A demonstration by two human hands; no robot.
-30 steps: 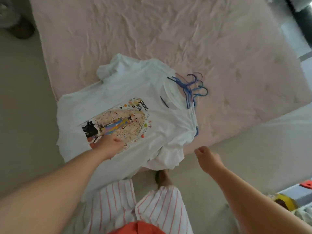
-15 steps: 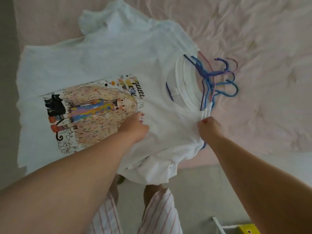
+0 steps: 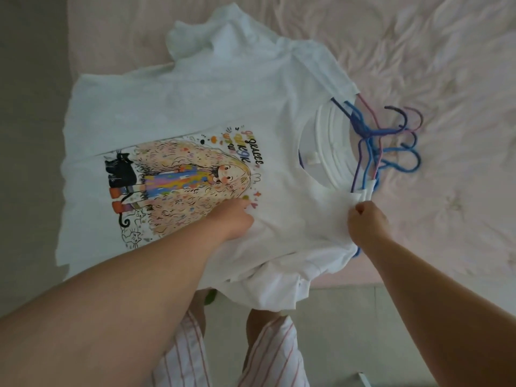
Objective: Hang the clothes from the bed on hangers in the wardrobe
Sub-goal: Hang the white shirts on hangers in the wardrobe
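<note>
pinching the white t-shirt [image 3: 279, 113] shoulder, right hand [image 3: 367, 223] fingers closed; left hand [image 3: 233, 219] seemingly flat, fingers hidden.

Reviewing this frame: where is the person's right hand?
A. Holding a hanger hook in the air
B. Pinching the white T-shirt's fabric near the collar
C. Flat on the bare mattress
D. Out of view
B: the right hand is closed on bunched fabric of the white T-shirt just below the collar, beside the blue and purple hangers, which lie on the bed.
</note>
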